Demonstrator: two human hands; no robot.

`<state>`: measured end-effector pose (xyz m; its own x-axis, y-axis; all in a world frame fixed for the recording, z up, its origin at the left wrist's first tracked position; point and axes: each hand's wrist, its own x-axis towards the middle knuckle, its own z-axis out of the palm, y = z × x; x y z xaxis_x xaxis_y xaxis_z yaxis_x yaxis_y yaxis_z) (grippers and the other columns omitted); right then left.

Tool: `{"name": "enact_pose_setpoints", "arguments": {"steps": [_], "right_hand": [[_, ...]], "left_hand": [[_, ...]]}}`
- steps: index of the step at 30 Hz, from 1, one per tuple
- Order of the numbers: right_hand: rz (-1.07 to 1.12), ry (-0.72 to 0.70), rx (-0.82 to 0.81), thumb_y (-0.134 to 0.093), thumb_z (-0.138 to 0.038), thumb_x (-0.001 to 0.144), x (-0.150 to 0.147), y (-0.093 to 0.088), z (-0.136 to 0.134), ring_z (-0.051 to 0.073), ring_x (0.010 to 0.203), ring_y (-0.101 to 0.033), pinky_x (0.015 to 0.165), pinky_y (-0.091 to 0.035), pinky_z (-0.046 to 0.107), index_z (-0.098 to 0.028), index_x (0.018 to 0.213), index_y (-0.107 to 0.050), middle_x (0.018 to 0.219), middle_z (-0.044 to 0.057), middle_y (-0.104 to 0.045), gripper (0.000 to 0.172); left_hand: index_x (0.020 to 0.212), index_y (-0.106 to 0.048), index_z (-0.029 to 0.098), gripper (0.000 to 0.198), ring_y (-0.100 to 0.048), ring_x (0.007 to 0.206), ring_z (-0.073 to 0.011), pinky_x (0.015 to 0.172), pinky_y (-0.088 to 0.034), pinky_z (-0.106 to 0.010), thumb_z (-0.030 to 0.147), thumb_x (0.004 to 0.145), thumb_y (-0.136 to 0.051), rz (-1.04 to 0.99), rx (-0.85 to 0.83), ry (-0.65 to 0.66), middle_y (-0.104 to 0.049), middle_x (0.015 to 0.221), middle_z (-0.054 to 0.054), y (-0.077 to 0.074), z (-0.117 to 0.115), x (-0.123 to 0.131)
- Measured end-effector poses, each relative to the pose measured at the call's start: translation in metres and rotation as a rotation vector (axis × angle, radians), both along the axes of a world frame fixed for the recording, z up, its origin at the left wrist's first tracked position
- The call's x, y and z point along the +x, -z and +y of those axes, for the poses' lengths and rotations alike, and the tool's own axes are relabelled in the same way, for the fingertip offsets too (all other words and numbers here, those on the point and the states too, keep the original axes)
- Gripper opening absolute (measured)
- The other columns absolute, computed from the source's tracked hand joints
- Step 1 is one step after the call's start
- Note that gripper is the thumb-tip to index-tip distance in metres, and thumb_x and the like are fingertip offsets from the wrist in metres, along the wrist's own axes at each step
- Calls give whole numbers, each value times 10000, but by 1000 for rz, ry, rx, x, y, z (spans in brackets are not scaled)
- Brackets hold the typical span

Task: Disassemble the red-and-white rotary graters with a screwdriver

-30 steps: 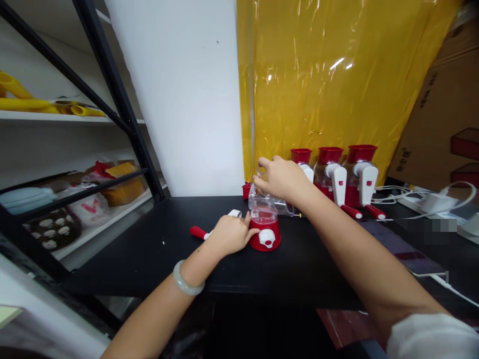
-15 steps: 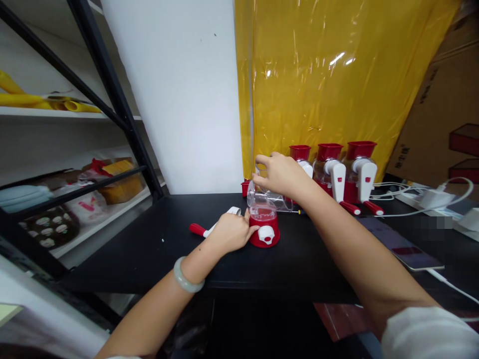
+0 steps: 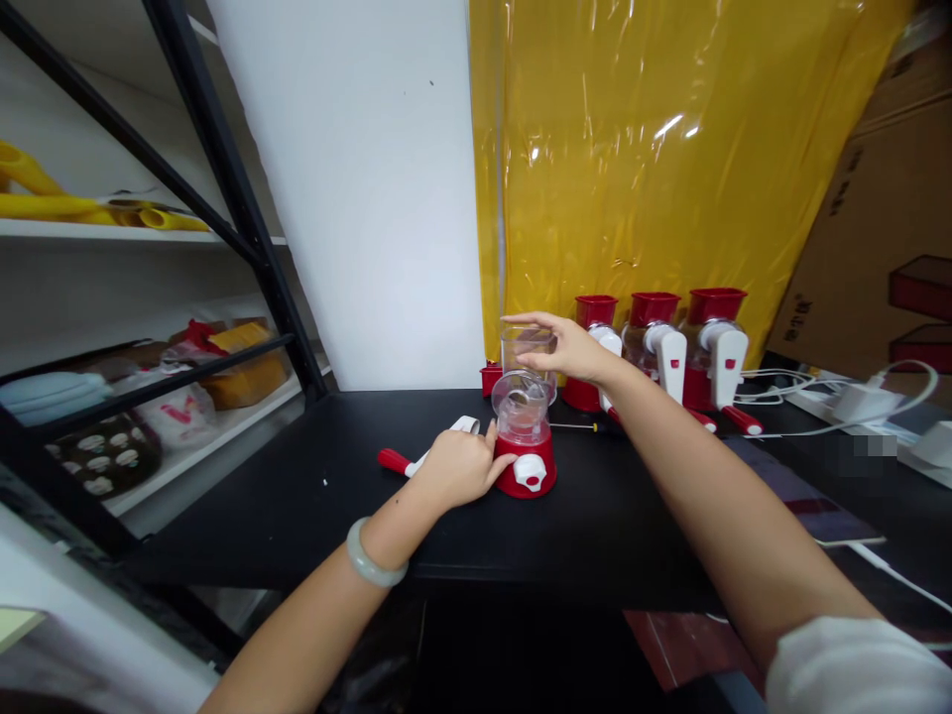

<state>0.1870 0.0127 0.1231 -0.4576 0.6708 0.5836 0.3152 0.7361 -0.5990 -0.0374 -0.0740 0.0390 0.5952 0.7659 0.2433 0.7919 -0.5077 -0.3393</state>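
A red rotary grater base (image 3: pixel 525 473) with a white knob on its front stands on the black shelf. My left hand (image 3: pixel 459 468) is closed against its left side, thumb near the knob. On top of the base, a clear plastic grater body (image 3: pixel 523 397) stands about upright, its round opening facing me. My right hand (image 3: pixel 561 347) grips the upper part of this body between thumb and fingers. Whether the body is seated in the base, I cannot tell. A white crank handle with a red grip (image 3: pixel 394 460) lies left of the base, partly behind my left hand.
Several red-and-white rotary graters (image 3: pixel 654 337) stand at the back right. A red hopper (image 3: pixel 491 378) and a screwdriver (image 3: pixel 576 426) lie behind the base. A tablet (image 3: pixel 810 496) with white cables is at right. A black metal frame (image 3: pixel 223 149) borders the left.
My right hand has turned the clear body from lying tilted to the right to about upright over the base. My left hand stays on the base.
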Motion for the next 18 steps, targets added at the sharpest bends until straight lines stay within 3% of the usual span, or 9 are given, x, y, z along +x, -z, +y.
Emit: {"name": "enact_pose_setpoints", "arguments": {"steps": [3,7,9,12,18], "right_hand": [[208,-82,-130,-801,-486,739,-4,15,6,253,1103,-693,970,-556,468,-244,1470,-431,1171,110,-672,854],[384,-46,-156,-741,-654,739,3,20,1,265,1141,-692,968,-566,469,-291,1476,-354,1231,127,-667,908],[443,34,-131,-673,-714,768,16,16,-6,265,1135,-696,962,-571,468,-310,1480,-342,1250,131,-663,883],[502,163,-108,-589,-760,797,40,17,-15,268,1106,-709,948,-578,461,-312,1491,-337,1241,142,-670,864],[599,191,-92,-618,-755,761,59,38,-18,280,1076,-721,952,-574,482,-293,1445,-360,1188,135,-696,865]], "left_hand": [[1390,-578,55,672,-727,851,-331,711,-547,-416,557,1025,-322,-80,-27,6,-744,878,-198,0,3,-5],[1308,-663,164,570,-729,1006,-292,873,-562,-425,584,984,-455,-422,-136,69,-759,1112,-162,2,13,-15],[1398,-589,166,612,-677,1177,-292,982,-539,-440,582,954,-529,-611,-210,126,-677,1335,-172,3,19,-17],[1568,-351,165,806,-531,1388,-295,1101,-477,-474,560,916,-612,-773,-376,227,-476,1555,-203,8,31,-15],[1565,-323,173,928,-579,1341,-298,1102,-486,-500,437,805,-785,-964,-748,279,-517,1514,-221,21,50,-5]]}}
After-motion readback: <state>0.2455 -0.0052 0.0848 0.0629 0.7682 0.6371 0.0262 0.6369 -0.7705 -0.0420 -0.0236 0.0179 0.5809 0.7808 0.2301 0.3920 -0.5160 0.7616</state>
